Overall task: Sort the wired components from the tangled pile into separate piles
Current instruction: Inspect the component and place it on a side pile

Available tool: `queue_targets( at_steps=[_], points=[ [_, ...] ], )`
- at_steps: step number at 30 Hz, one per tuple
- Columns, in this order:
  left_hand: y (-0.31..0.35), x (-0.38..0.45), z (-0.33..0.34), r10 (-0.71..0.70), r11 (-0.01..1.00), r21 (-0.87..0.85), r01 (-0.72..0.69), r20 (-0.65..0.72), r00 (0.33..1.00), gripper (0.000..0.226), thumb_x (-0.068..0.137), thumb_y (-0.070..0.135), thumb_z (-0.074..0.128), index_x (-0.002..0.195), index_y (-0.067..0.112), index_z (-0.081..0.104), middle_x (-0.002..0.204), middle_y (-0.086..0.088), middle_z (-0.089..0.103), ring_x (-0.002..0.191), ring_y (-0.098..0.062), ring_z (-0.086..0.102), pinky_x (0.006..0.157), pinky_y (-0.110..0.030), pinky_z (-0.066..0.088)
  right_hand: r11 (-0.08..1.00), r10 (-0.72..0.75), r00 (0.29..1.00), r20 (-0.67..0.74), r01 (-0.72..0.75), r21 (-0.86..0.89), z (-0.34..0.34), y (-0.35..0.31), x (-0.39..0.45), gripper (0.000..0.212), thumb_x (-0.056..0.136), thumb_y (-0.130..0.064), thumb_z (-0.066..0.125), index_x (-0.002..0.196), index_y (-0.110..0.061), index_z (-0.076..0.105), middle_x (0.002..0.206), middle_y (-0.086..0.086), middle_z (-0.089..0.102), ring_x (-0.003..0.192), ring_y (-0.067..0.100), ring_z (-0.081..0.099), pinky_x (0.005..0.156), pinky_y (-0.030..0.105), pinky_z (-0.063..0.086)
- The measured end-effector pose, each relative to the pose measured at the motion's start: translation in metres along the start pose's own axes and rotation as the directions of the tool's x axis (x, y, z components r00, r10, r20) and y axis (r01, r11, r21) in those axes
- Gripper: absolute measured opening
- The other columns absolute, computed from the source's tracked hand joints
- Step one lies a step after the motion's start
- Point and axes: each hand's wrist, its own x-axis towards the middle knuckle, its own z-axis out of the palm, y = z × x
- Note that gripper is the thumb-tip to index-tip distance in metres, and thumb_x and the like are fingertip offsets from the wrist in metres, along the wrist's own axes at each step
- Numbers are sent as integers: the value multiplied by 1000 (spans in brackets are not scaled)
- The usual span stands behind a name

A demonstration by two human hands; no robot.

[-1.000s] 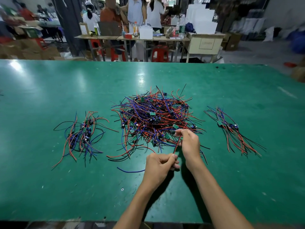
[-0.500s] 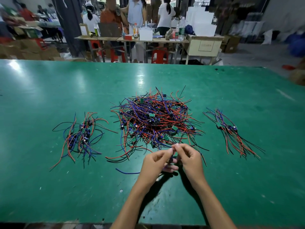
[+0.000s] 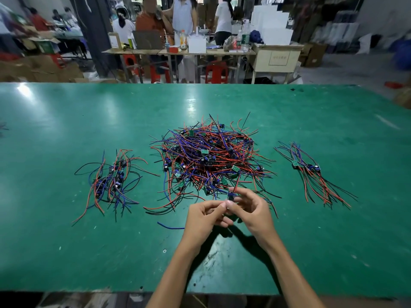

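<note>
A big tangled pile (image 3: 211,158) of red, blue and black wires with small green boards lies mid-table. To its left sits a smaller sorted pile (image 3: 112,181), and to its right another sorted pile (image 3: 311,174). My left hand (image 3: 205,216) and my right hand (image 3: 251,207) meet just in front of the tangle. Together they pinch one small wired component (image 3: 230,196), its red wire rising toward the pile. Its other wires are hidden by my fingers.
The green table (image 3: 66,252) reaches to a near edge at the bottom. A loose blue wire (image 3: 170,226) lies left of my left hand. Beyond the far edge are work tables, red stools and several people.
My hands came together from slightly apart. The component they drew from the pile's front edge is now held between both hands, closer to me.
</note>
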Motion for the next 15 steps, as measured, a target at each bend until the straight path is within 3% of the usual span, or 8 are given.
queue_targets(
  at_steps=[4,12,15],
  points=[
    [-1,-2,5,-1,999,34,2,-7,1000,16,98,9,62,101,-3,72,71,-12,71,57,-20,67,55,-23,55,1000,-16,1000,-7,16,-17,-2,-1,0,32,86,-14,81,115,-24,73,93,0,78,85,12,73,74,23,57],
    [-3,-3,10,-13,994,103,18,-56,998,17,98,9,63,97,-7,69,75,-19,72,55,-24,66,49,-27,54,999,24,999,-46,-22,48,0,3,1,34,86,1,77,112,-21,71,91,12,75,87,20,72,79,34,60],
    [-4,-3,11,-6,992,124,14,-64,998,15,97,8,64,95,-5,70,75,-17,74,55,-23,67,50,-28,55,999,26,997,-76,-24,35,1,5,2,34,85,3,77,108,-22,72,81,2,75,80,12,70,71,23,56]
  ],
)
